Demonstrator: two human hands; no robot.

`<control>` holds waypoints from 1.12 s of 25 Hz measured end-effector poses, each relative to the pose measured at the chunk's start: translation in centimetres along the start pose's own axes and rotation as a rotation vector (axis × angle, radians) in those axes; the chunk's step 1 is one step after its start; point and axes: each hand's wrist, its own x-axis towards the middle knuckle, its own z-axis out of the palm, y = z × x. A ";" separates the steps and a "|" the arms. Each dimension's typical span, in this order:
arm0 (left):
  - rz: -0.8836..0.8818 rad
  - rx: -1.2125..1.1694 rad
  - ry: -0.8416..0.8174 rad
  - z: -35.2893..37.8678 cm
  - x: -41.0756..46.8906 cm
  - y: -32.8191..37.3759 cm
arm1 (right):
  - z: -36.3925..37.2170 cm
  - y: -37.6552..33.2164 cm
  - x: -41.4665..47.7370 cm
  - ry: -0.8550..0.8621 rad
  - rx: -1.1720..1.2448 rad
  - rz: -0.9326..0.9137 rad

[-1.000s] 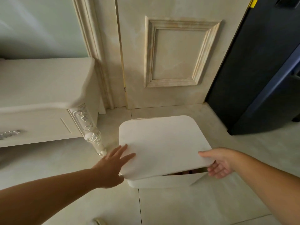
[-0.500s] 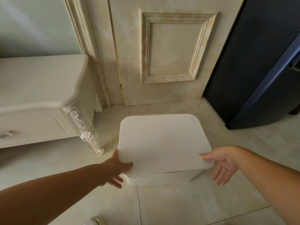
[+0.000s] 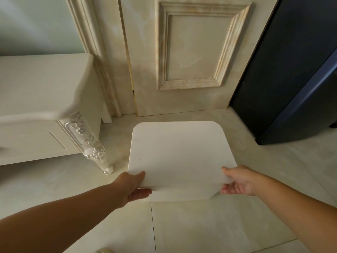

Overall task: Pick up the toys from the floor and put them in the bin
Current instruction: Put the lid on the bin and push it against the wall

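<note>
A white bin [image 3: 182, 195] stands on the pale tiled floor [image 3: 200, 225], just in front of a cream panelled door [image 3: 191, 52]. Its flat white lid [image 3: 180, 152] covers the bin's whole top, so only a strip of the near wall shows and the contents are hidden. The left hand [image 3: 132, 187] grips the lid's near left corner, thumb lying on top and fingers [image 3: 143, 192] curled beneath the edge. The right hand [image 3: 237, 181] grips the near right corner the same way, thumb on top and fingers [image 3: 228, 189] tucked under. To the left, near the bin but apart from it, stands a cream cabinet [image 3: 40, 99] with a carved leg [image 3: 87, 141]. At the far right rises a dark blue unit [image 3: 291, 70].
</note>
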 end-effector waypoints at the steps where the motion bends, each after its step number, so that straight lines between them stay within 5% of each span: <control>1: 0.014 0.012 0.015 0.3 0.4 0.8 | 0.4 -0.6 0.5 0.060 0.005 -0.043; 5: 0.066 0.022 0.070 1.6 2.6 3.9 | 2.4 -3.6 3.6 0.299 -0.039 -0.218; 11: 0.073 0.010 0.110 2.5 6.8 8.4 | 3.6 -9.2 7.3 0.397 -0.304 -0.382; 28: 0.099 -0.004 0.197 2.7 16.4 18.1 | 5.3 -19.0 15.4 0.339 -0.273 -0.499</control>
